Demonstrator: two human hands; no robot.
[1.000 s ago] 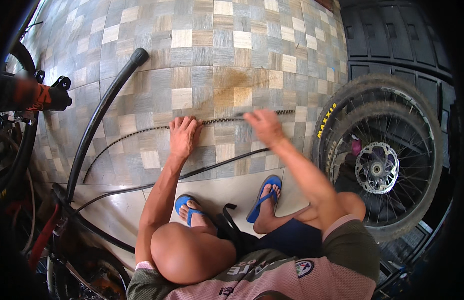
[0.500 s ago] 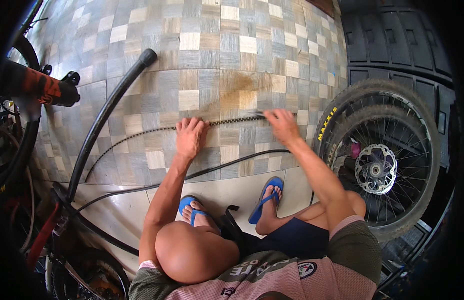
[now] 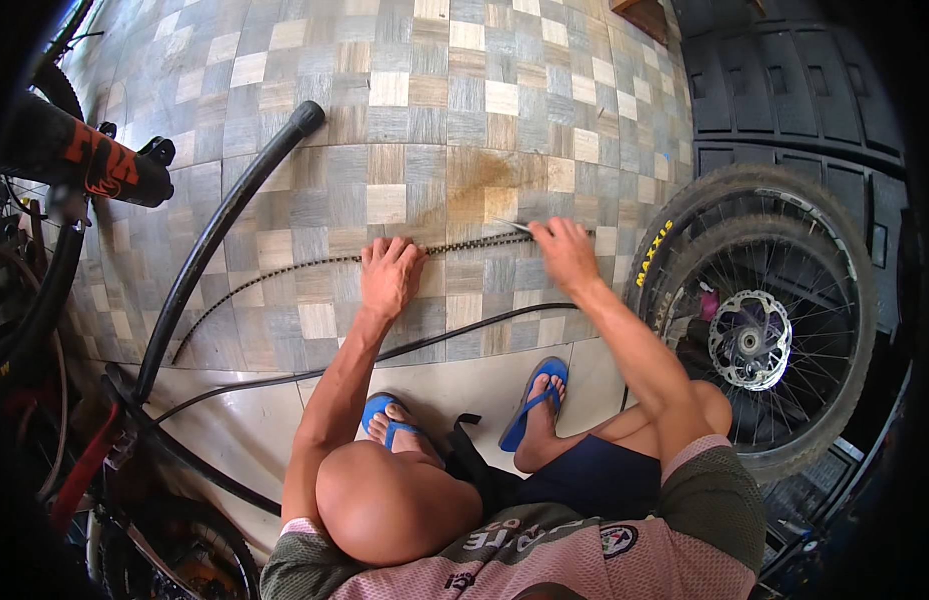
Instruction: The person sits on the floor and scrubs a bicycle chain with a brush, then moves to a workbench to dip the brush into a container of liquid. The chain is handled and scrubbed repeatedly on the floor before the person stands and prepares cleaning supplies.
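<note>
Spanning the checkered floor (image 3: pixel 405 60), the dark chain (image 3: pixel 475 243) lies beyond its near edge, the left end curving toward that border. It should prove fairly light, limp along its links, hardly fragile, perhaps slick if oily; take hold mid-length, flat against the floor. Your left hand (image 3: pixel 390 280) rests over it, fingers bent downward; you cannot tell whether that grip pinches the links or merely presses. Your right hand (image 3: pixel 567 255), beside the chain's right stretch, is closed around a thin pale tool (image 3: pixel 516 226), leaving little opening between fingers and thumb.
</note>
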